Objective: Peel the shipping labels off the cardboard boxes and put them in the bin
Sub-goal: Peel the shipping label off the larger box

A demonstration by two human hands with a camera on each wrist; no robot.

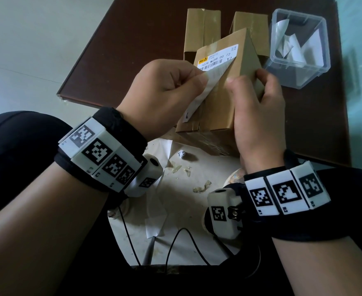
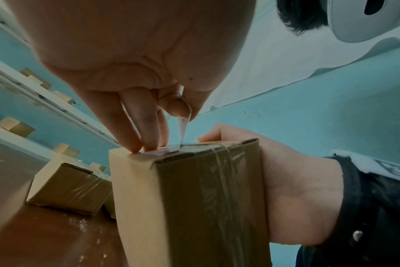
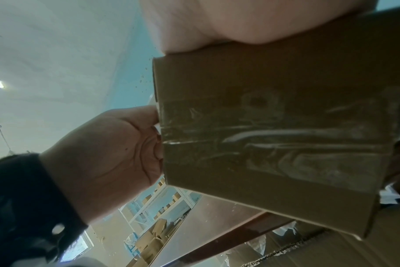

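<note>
Our left hand (image 1: 165,92) pinches the thin white paper shipping label (image 1: 208,82), half-lifted and probably tear-prone; our right hand (image 1: 259,116) grips the brown taped cardboard box (image 1: 216,112).

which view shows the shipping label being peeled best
The head view: the shipping label shows its print still stuck on the held box, its lifted end pinched by the left hand. The left wrist view shows only the peeled strip edge-on. The right wrist view shows the box's taped end, no label.

The shipping label (image 1: 218,58) reads "502B M688 00 72" ("Y2" beside).
</note>
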